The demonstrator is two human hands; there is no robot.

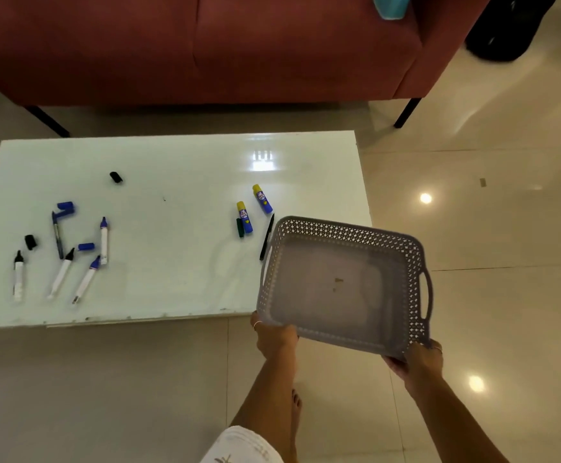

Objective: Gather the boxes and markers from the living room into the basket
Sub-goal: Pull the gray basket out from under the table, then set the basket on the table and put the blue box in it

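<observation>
I hold a grey perforated basket [346, 228] tilted in the air over the near right corner of a white low table [172, 168]. My left hand [274, 335] grips its near left corner and my right hand [419, 360] grips its near right corner. The basket has nothing in it. On the table's left lie several uncapped white markers [61, 272] with loose blue and black caps [65, 206], plus a dark pen [57, 235]. Near the basket lie two yellow-and-blue tubes [262, 198], a small green cap [240, 227] and a black pen [267, 237]. No boxes show.
A red sofa [205, 45] on black legs stands behind the table, with a light blue object [391, 6] on its right end. A black object [502, 28] sits on the tiled floor at the top right. My bare foot [295, 406] stands on the tiles below the basket.
</observation>
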